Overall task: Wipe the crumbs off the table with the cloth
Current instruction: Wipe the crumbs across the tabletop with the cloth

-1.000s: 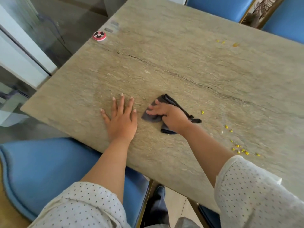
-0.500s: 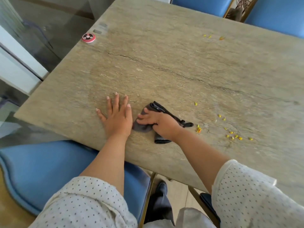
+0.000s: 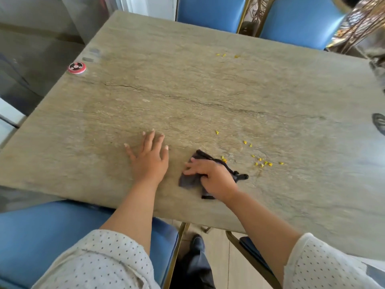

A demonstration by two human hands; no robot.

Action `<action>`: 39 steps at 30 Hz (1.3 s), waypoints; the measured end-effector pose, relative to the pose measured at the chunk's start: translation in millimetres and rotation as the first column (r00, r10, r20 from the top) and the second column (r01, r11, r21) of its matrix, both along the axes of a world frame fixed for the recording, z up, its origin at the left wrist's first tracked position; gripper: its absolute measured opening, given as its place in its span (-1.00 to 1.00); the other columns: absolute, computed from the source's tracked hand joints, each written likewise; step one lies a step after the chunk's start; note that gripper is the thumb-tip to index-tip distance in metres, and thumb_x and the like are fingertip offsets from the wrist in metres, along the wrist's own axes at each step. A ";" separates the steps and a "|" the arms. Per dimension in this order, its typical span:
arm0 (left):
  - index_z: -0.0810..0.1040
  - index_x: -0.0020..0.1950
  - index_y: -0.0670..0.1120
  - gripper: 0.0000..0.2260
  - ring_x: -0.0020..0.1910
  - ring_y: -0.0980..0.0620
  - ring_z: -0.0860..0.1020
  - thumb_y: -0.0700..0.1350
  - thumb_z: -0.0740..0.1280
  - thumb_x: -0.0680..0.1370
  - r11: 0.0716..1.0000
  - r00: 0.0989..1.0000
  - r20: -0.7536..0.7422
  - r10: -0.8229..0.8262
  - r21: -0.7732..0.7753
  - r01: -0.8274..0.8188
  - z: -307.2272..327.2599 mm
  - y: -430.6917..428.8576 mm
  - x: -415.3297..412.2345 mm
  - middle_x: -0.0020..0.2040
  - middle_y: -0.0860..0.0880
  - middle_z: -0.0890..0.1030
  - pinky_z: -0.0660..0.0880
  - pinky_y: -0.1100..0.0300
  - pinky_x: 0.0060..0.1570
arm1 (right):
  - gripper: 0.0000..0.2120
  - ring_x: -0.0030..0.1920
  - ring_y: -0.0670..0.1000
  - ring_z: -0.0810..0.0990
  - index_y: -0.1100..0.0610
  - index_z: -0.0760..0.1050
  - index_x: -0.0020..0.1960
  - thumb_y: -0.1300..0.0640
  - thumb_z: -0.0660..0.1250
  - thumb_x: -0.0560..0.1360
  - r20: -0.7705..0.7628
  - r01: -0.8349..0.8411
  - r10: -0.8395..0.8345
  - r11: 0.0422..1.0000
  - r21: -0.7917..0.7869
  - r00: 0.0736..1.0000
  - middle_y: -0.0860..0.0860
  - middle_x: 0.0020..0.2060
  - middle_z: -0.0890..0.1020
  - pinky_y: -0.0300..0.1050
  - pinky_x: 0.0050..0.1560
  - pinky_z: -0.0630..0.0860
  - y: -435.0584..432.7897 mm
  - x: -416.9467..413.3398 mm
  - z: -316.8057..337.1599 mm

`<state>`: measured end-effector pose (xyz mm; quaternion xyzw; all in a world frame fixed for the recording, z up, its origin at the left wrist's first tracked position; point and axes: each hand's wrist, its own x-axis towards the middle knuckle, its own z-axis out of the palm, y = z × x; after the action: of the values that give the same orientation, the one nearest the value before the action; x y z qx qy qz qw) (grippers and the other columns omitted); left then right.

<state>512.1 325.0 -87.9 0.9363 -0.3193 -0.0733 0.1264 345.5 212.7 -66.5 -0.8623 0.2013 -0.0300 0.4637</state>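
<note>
Cloth [image 3: 188, 180] pressed to bench [image 3: 208, 84] near its front edge, crumbs [image 3: 261, 162] just right.
Right hand [image 3: 210, 176] fingers grip cloth; left hand [image 3: 149, 161] fingers flat, spread, beside it.

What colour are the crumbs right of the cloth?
Yellow; small scattered crumbs beside the dark grey cloth, head view.

Stone-look worktop [image 3: 187, 84], crossed mid-surface by a long dark crack [image 3: 187, 100]. Dark cloth [image 3: 188, 180] is bunched near the front edge and held down by the right hand [image 3: 214, 176]; the left hand [image 3: 150, 161] is laid flat beside it. Yellow crumbs [image 3: 261, 162] are scattered right of the cloth, some at its edge. A smaller crumb group [image 3: 224, 55] is seen near the far edge. A red round disc [image 3: 76, 67] is set at the far-left edge.
</note>
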 end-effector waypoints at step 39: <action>0.31 0.48 -0.07 -0.59 0.54 0.04 0.09 -0.13 0.15 0.62 0.967 0.983 -0.004 -0.186 -0.176 0.182 -7.8 -60.9 -10.6 0.55 0.03 0.17 -0.06 -0.19 0.48 | -0.47 0.47 0.06 0.20 0.05 0.37 0.43 0.37 0.11 0.51 0.009 0.405 -0.417 0.877 -0.256 0.909 0.04 0.45 0.33 -0.22 0.43 0.07 -28.6 41.1 -10.2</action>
<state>501.5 264.1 -95.7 0.8871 -0.4088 -0.0662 0.2039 386.6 184.1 -76.7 -0.8521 0.3852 -0.1329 0.3284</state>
